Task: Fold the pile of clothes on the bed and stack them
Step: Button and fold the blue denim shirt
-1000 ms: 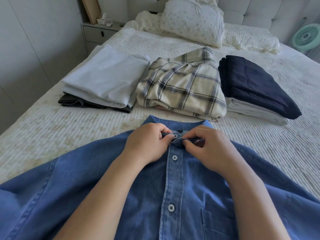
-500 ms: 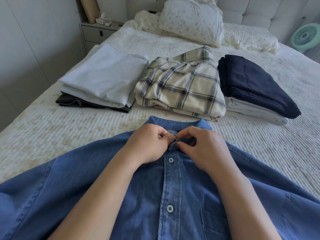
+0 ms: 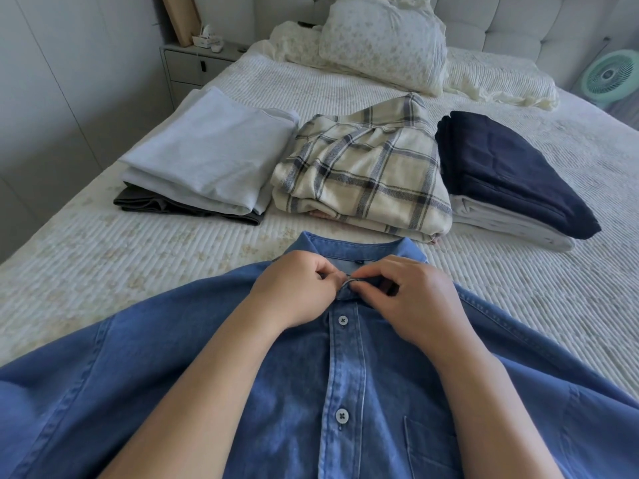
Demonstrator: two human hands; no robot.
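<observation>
Your left hand (image 3: 297, 292) and right hand (image 3: 411, 295) still pinched the denim shirt (image 3: 345, 368) collar at frame center; thumbs shifted slightly.

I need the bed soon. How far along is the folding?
Done: three folded stacks sit across the bed, topped by a pale grey piece, a plaid shirt and a navy piece. In hand: the denim shirt lies flat, and the left hand and right hand pinch its collar at the top button. Left: folding and stacking that shirt. No other loose clothes show.
</observation>
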